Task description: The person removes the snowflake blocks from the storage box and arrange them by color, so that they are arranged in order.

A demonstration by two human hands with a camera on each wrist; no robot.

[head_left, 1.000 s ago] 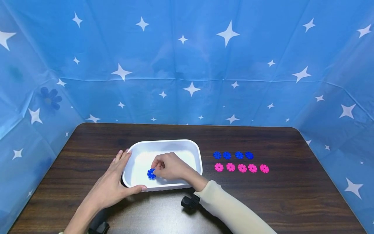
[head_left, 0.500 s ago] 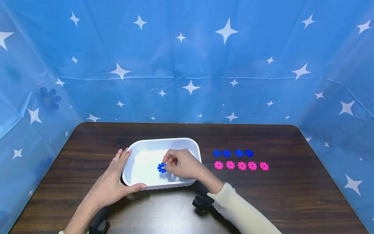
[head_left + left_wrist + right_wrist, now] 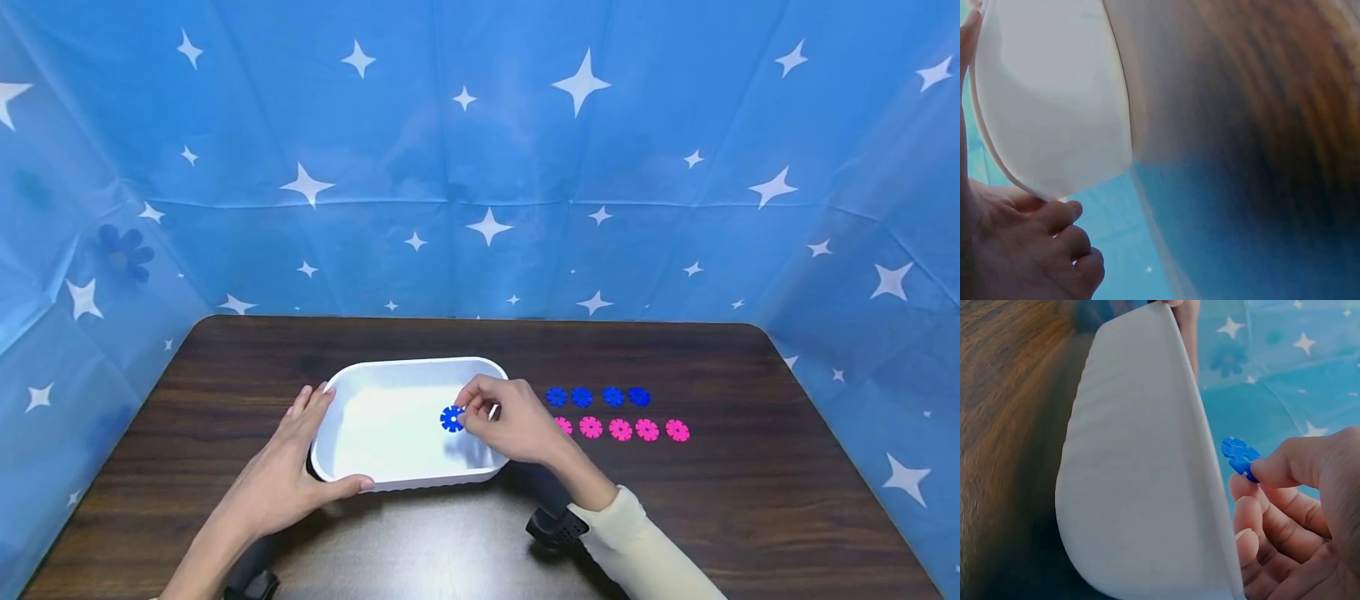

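A small blue notched plastic disc (image 3: 451,418) with a hole in its middle is pinched between the thumb and index finger of my right hand (image 3: 517,421). The disc is raised over the right part of a white tray (image 3: 382,421); in the right wrist view the disc (image 3: 1239,456) shows just above the tray's rim (image 3: 1200,419). My left hand (image 3: 281,479) grips the tray's left end, thumb along the front side and fingers round the left side. In the left wrist view its fingers (image 3: 1072,240) curl at the rim. Inside, the tray holds nothing visible.
Right of the tray, several blue notched discs (image 3: 612,397) lie in a row on the dark wooden table (image 3: 720,492). Several pink ones (image 3: 620,430) form a row in front of them, the leftmost partly hidden by my right hand. A blue star-patterned cloth (image 3: 487,150) surrounds the table.
My right hand has lifted the blue disc from low in the tray and carried it to the right, toward the tray's right side. My left hand has stayed on the tray.
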